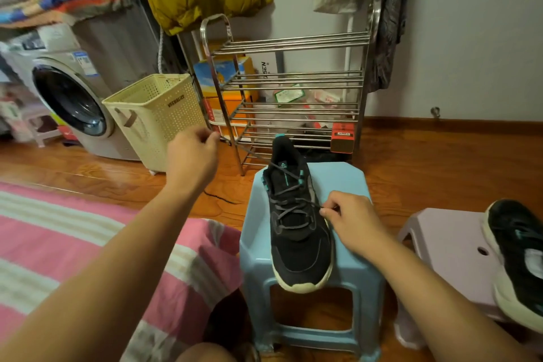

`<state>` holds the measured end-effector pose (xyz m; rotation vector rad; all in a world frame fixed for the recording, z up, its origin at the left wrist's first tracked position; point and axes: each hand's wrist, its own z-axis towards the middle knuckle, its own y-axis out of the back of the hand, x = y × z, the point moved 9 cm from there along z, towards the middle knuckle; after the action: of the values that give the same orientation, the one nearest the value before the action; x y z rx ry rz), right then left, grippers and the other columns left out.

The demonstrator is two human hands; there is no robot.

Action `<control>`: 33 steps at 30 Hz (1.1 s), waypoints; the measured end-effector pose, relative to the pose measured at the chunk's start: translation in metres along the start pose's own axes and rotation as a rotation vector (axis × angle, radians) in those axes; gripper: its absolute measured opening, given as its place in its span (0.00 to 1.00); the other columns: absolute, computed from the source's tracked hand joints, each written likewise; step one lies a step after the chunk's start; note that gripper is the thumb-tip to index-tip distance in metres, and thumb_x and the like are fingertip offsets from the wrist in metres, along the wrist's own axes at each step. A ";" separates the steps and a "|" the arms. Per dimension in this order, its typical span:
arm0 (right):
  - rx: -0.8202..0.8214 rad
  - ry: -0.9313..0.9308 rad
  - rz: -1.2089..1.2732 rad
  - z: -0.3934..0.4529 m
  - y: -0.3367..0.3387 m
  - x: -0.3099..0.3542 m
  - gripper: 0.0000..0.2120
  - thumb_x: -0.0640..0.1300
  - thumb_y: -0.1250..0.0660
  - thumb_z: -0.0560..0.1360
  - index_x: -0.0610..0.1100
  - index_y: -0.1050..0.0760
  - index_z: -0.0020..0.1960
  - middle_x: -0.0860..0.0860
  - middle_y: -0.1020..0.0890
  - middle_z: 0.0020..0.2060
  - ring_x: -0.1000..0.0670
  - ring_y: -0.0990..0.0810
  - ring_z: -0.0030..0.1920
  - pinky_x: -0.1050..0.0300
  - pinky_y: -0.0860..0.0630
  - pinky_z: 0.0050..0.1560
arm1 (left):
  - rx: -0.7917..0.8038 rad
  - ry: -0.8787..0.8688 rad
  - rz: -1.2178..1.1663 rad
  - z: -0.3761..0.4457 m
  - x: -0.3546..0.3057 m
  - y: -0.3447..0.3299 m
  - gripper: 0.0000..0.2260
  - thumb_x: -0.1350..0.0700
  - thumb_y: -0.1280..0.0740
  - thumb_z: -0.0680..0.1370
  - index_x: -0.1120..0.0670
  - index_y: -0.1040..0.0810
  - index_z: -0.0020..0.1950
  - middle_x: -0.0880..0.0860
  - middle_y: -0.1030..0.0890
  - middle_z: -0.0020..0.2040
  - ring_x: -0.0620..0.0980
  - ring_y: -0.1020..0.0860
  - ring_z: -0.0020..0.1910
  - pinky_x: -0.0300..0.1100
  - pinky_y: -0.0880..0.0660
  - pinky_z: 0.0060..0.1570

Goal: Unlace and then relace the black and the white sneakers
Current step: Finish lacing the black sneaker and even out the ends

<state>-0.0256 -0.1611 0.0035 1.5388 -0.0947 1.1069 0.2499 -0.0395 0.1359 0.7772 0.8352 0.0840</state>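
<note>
A black sneaker (pixel 296 223) with a white sole and teal trim lies on a light blue stool (pixel 346 279), toe toward me. Its dark lace (pixel 289 204) crosses several eyelets. My left hand (pixel 192 156) is raised to the upper left of the shoe and pinches one lace end, drawn taut from the top eyelets. My right hand (pixel 349 222) sits at the shoe's right side and pinches the other lace end near the middle eyelets. A second black sneaker (pixel 517 261) rests on a lilac stool (pixel 449 250) at the right edge.
A steel shoe rack (pixel 291 94) stands behind the blue stool. A cream laundry basket (pixel 158 114) and a washing machine (pixel 70 100) are at the left. A pink striped cloth (pixel 88 244) covers the near left. The floor (pixel 440 161) is wood.
</note>
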 end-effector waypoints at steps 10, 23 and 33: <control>0.053 -0.019 -0.013 -0.010 0.017 -0.001 0.05 0.44 0.31 0.78 0.53 0.20 0.44 0.56 0.20 0.38 0.55 0.23 0.39 0.59 0.29 0.37 | 0.363 -0.425 0.048 -0.141 -0.077 -0.078 0.17 0.52 0.34 0.79 0.50 0.23 0.68 0.50 0.25 0.54 0.52 0.25 0.55 0.46 0.27 0.56; -0.397 -0.641 1.108 -0.040 0.088 -0.107 0.12 0.29 0.44 0.79 0.37 0.23 0.52 0.42 0.18 0.49 0.47 0.16 0.48 0.54 0.18 0.49 | 0.472 -0.462 0.354 -0.146 -0.047 -0.093 0.13 0.47 0.30 0.78 0.39 0.22 0.62 0.45 0.29 0.55 0.52 0.30 0.60 0.48 0.38 0.52; -0.492 -0.611 0.798 -0.029 0.098 -0.120 0.20 0.43 0.42 0.85 0.49 0.37 0.76 0.47 0.21 0.45 0.53 0.28 0.34 0.59 0.34 0.31 | 0.518 -0.453 0.168 -0.161 -0.038 -0.059 0.16 0.37 0.41 0.74 0.43 0.18 0.46 0.43 0.31 0.55 0.47 0.33 0.55 0.47 0.31 0.56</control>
<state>-0.1670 -0.2290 -0.0094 1.3430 -1.3894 1.0399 0.0991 -0.0011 0.0541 1.2956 0.3543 -0.1629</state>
